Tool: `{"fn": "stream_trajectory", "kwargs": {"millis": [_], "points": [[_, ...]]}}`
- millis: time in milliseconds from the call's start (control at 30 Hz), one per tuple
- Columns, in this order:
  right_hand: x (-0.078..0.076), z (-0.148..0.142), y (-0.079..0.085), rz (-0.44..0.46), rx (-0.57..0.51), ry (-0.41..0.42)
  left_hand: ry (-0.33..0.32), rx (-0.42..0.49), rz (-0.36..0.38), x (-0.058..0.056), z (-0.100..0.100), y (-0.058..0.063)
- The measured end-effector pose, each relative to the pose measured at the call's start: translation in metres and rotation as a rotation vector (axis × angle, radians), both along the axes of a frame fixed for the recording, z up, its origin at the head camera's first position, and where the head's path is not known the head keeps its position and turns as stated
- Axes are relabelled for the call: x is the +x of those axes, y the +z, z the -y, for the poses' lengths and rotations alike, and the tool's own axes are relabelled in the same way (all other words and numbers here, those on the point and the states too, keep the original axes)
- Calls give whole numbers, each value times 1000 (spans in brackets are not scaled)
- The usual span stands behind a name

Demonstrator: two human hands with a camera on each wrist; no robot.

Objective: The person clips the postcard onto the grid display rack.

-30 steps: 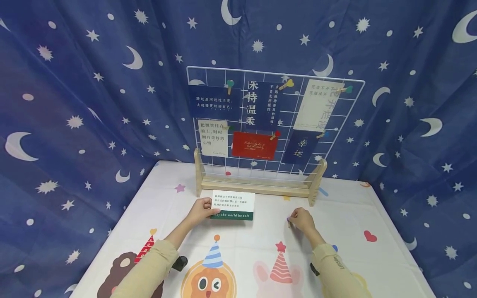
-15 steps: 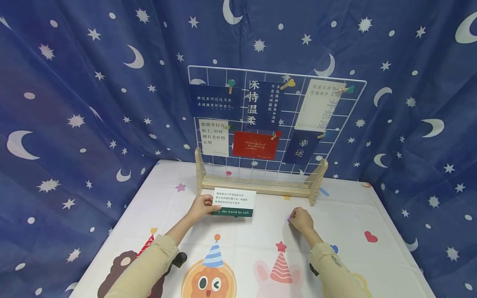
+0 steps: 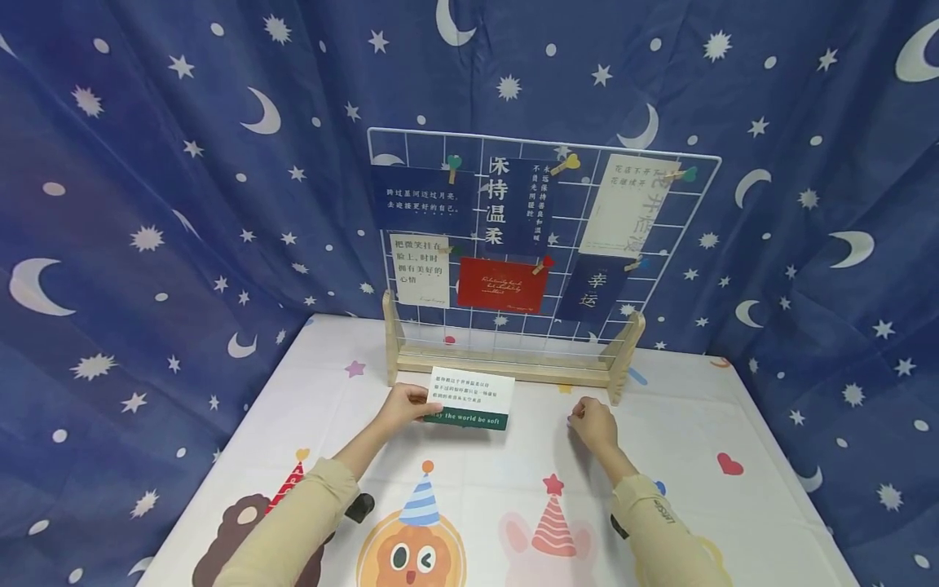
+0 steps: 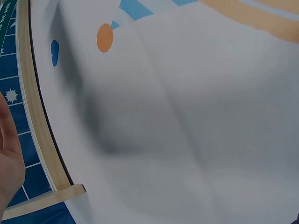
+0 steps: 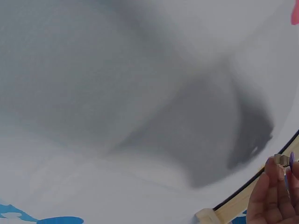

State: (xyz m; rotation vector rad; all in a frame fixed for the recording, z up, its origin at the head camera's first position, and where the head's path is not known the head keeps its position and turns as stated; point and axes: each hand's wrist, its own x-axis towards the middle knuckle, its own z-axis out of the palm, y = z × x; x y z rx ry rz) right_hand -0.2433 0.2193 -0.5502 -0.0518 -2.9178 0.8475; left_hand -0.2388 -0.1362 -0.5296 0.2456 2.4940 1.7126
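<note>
My left hand [image 3: 405,408] pinches a white and green card [image 3: 473,395] by its left edge, the thumb over its front. "May the world be soft" runs along its green band. The card is held tilted over the table, in front of the rack's wooden base. Only a corner of the card [image 4: 4,21] and part of the left hand [image 4: 10,156] show in the left wrist view. To the right, my right hand [image 3: 596,425] pinches a small wooden clothespin [image 5: 282,160] with a purple decoration. Fingers hide most of that clothespin in the head view.
Behind the hands stands a white wire grid rack [image 3: 543,145] on a wooden base [image 3: 506,372]. Several cards hang on it, among them a red card [image 3: 502,285], held by clothespins. A white printed cloth [image 3: 660,440] covers the table; starry blue curtains [image 3: 183,269] surround it.
My left hand has carried the card slightly to the right and a little towards the rack. The right hand has shifted slightly towards the rack, still pinching the clothespin.
</note>
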Motion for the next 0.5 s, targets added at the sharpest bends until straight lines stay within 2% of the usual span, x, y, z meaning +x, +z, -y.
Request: {"fn": "stream_trajectory", "kwargs": {"millis": [267,500], "points": [[1,-2,5,1,-67,41,-75,-76,-31,-1,-5,2],[-2,-3,7,4,-149,35,-84,-121,-32,-3,-7,5]]}}
